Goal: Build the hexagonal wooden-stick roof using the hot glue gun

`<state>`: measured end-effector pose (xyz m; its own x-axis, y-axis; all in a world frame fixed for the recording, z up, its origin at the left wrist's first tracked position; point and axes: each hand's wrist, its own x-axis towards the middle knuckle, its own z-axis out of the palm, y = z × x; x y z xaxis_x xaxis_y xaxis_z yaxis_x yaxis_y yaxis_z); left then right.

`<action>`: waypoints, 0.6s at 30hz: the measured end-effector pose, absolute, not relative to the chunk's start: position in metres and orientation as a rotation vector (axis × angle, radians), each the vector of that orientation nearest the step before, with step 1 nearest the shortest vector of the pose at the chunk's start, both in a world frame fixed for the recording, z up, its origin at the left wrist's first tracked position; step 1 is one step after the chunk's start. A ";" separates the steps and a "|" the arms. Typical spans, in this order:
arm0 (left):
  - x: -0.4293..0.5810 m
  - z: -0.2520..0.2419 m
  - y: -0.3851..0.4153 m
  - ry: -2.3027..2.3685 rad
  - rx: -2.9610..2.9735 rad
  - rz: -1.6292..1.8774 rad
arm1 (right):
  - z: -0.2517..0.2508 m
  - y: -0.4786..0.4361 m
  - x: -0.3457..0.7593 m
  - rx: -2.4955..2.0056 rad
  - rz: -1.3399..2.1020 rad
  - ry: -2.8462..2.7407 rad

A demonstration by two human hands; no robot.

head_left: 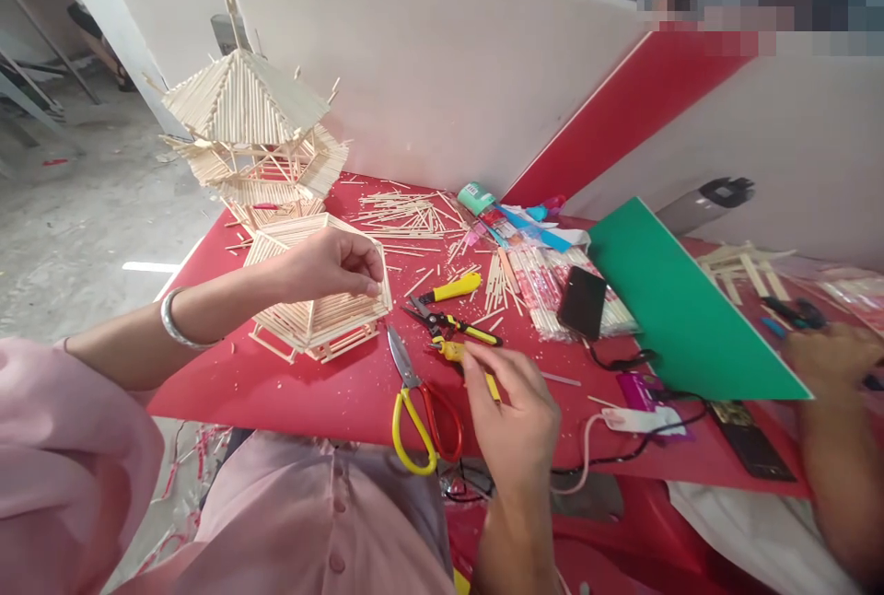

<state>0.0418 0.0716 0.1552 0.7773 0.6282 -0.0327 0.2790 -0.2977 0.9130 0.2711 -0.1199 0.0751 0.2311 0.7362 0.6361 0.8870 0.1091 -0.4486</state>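
My left hand (345, 265) is closed, fingers curled and pinched, over the right side of a wooden stick frame (310, 323) that lies on the red table (276, 392). What its fingertips hold, if anything, is too small to tell. My right hand (515, 402) grips a small yellow-bodied tool (452, 352), its tip pointing left. Around it lie scissors (414, 383) with one yellow and one red handle, black-and-yellow pliers (432, 323) and a yellow cutter knife (452, 288). Behind the frame stands a tiered stick pavilion (241, 107).
Loose sticks (407, 213), a green-capped bottle (476, 199), packed sticks (535, 286) and a black phone (582, 302) lie farther back. A green board (691, 300) leans on the right, beside another person's hand (835, 355). Cables run along the front edge.
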 end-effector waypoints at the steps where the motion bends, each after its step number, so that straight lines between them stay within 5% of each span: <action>1: 0.043 0.156 0.072 0.683 1.892 0.403 | 0.086 -0.109 0.259 -1.550 -0.164 -1.528; 18: 0.048 0.162 0.070 0.568 1.731 0.258 | 0.107 -0.053 0.216 -1.317 0.108 -1.592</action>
